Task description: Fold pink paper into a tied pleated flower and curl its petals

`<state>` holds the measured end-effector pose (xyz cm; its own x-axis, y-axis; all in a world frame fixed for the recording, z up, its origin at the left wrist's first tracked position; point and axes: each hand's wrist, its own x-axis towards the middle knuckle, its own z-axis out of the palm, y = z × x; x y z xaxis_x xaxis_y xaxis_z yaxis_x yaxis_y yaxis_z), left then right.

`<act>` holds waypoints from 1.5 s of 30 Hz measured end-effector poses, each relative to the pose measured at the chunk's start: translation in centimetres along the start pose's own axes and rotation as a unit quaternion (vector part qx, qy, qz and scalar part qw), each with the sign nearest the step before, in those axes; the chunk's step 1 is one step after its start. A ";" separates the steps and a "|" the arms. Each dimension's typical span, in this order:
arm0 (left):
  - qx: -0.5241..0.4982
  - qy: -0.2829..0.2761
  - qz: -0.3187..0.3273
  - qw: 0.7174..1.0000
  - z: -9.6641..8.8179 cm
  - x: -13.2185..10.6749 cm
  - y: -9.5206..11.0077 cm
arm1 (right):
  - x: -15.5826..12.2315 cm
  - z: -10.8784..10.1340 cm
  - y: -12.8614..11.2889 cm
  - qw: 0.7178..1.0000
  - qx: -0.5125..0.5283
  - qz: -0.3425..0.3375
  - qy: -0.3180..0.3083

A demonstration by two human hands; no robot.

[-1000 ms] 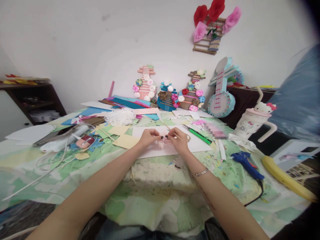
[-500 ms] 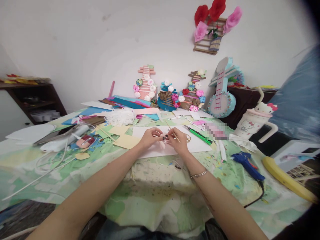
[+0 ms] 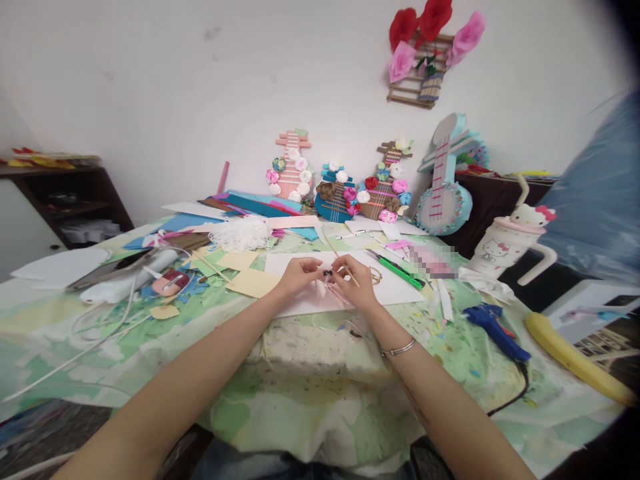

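Note:
My left hand [image 3: 301, 275] and my right hand [image 3: 359, 281] meet over a white sheet [image 3: 400, 297] on the table, fingertips pinched together. Between them is a small pale pink piece, perhaps thin paper [image 3: 321, 289], crumpled and partly hidden by the fingers. A thin wooden stick [image 3: 353, 276] lies slantwise across the fingers of my right hand. Just right of that hand show gold-coloured loops [image 3: 377, 274], likely scissor handles. A green utility knife [image 3: 401, 272] rests farther right on the sheet.
A blue glue gun [image 3: 497, 330] with a black cord and a yellow banana-shaped thing [image 3: 575, 360] lie at right, near a white tumbler [image 3: 505, 247]. White shredded strips [image 3: 241, 233], yellow paper [image 3: 255, 283] and a power strip [image 3: 127, 275] are at left. Flower-decorated model instruments [image 3: 334, 200] stand behind.
The fingertips have shifted slightly on the pink piece, and more of it now shows below them, spreading to the right. Both arms stay almost in place.

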<state>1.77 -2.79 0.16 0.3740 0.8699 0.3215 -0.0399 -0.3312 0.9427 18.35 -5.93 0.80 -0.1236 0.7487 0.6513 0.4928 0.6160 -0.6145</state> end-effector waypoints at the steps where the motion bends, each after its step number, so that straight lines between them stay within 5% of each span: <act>1: -0.013 -0.010 -0.007 1.000 0.0 0.0 0.1 | 0.0 0.0 0.0 1.000 0.012 0.001 -0.001; 8: -0.051 0.077 -0.035 0.995 -0.4 0.6 -0.4 | 0.5 -0.6 1.5 0.999 -0.004 -0.035 0.022; 13: -0.065 0.087 -0.045 0.993 -0.5 0.8 -0.9 | 0.7 -1.4 1.6 0.996 -0.068 -0.053 0.023; 19: -0.077 0.098 -0.061 0.990 -0.5 0.7 -0.8 | 0.6 -1.7 1.5 0.989 -0.058 -0.014 0.135; 25: -0.095 0.104 -0.073 0.987 -0.6 0.6 -0.6 | 0.4 -1.5 1.8 0.998 -0.008 0.004 0.054; 31: -0.110 0.095 -0.075 0.987 -0.5 0.6 -0.4 | 0.5 -1.8 1.5 0.991 -0.114 -0.040 -0.053; 45: -0.113 0.072 -0.042 0.990 -0.3 0.6 -0.6 | 0.7 -1.6 2.1 0.966 -0.237 -0.082 -0.066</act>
<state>1.71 -1.93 -0.16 0.2485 0.9396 0.2352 -0.2268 -0.1797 0.9572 20.71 -4.50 0.69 -0.3274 0.6939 0.6414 0.7918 0.5719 -0.2145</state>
